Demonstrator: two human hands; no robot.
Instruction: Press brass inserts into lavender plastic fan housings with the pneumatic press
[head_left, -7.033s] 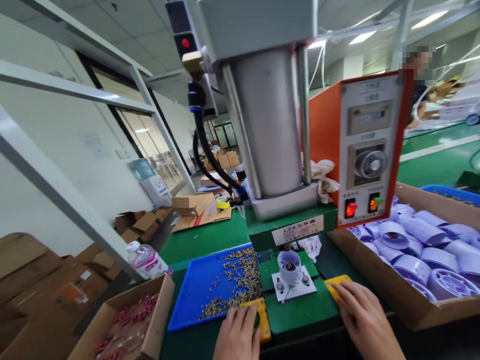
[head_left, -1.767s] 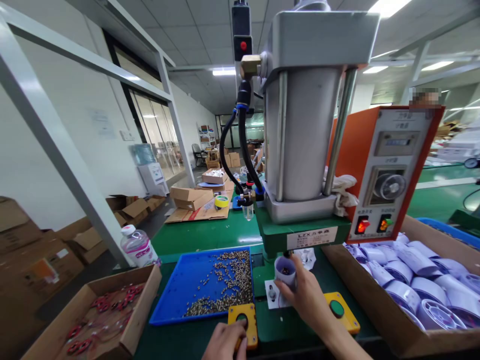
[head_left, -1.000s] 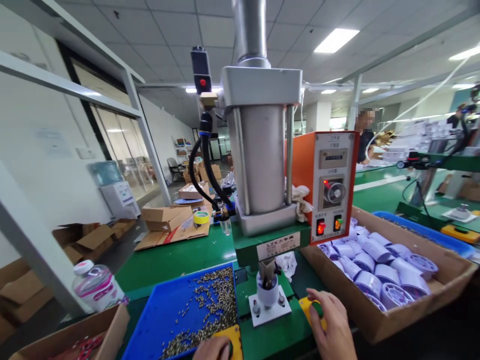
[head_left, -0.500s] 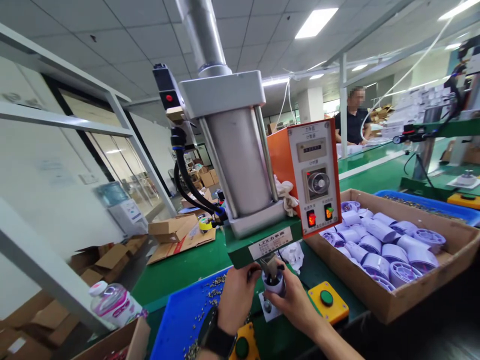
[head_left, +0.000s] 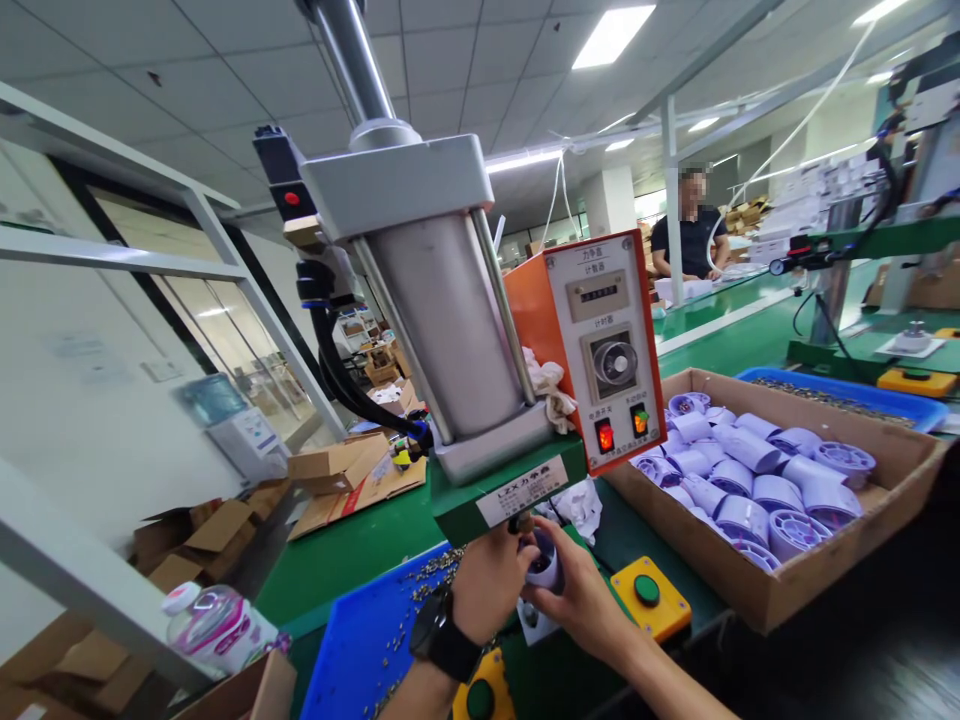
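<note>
Both hands hide most of a small pale lilac plastic cylinder (head_left: 544, 568), so its base cannot be seen. It stands upright, open end up, under the green press head (head_left: 510, 487). The left hand (head_left: 489, 582) and right hand (head_left: 581, 595) each grip its sides with curled fingers.

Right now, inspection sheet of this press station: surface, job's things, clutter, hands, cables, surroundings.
Surface: green bench, partly covered.
Job's things: white plastic cup part under the press head, over a white fixture plate.
Clutter: blue tray of small metal pieces; cardboard box of white parts; bottle; rag; yellow button boxes.
Hands: left hand and right hand both on the cup part; watch on left wrist.
Cables: black hoses beside the cylinder.
Surroundings: orange control box, lamps lit; a person at a far bench.
</note>
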